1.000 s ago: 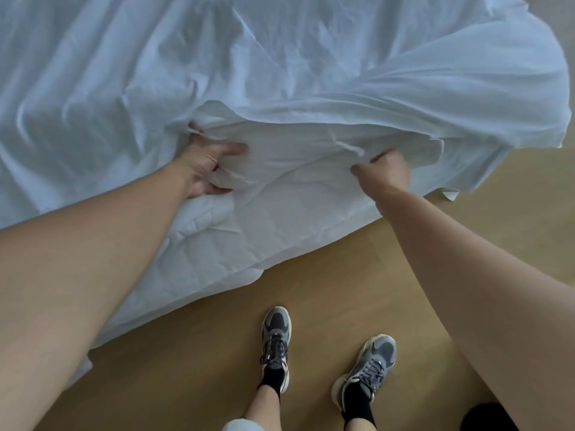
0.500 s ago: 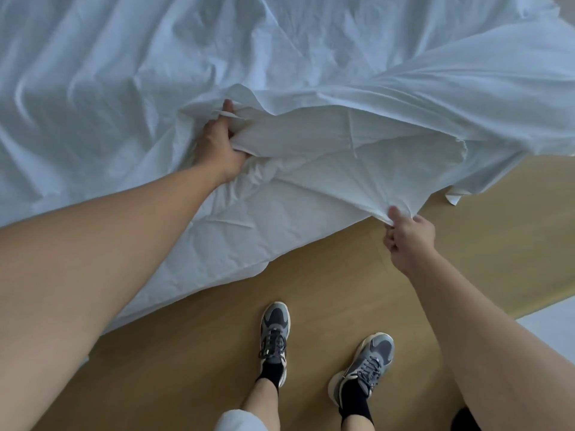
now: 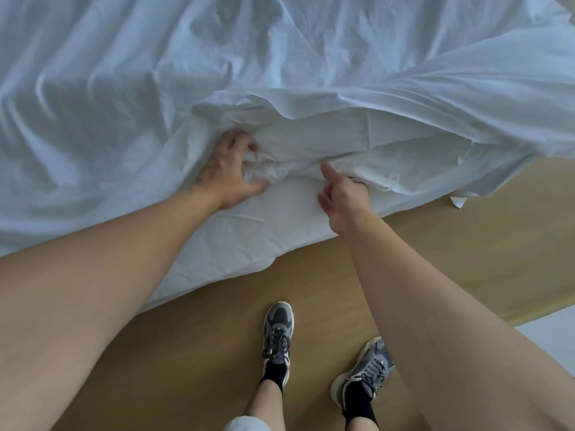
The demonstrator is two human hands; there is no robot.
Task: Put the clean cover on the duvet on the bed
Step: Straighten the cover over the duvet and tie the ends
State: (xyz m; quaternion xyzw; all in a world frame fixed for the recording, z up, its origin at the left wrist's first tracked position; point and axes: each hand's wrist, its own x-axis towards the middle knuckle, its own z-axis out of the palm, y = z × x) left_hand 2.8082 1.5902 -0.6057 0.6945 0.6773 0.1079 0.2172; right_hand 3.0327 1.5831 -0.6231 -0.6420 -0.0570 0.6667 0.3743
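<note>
The pale, crumpled duvet cover (image 3: 280,57) is spread over the bed, its open mouth (image 3: 326,132) facing me at the bed's edge. Below the mouth the white quilted duvet (image 3: 224,244) hangs toward the floor. My left hand (image 3: 225,172) is at the left end of the mouth, with fingers and thumb curled into a bunch of white cloth. My right hand (image 3: 342,197) is just right of it at the lower lip. Its index finger points up and its other fingers are tucked round a fold of the cover's edge.
The wooden floor (image 3: 466,244) runs along the bed's edge. My two feet in grey sneakers (image 3: 278,334) stand close to it. A loose corner of cloth (image 3: 459,201) hangs over the floor at the right. A pale strip (image 3: 547,337) shows at the far right.
My right hand has come back up from below the bed's edge to the mouth of the cover. My left hand has slid down and now claws into bunched cloth.
</note>
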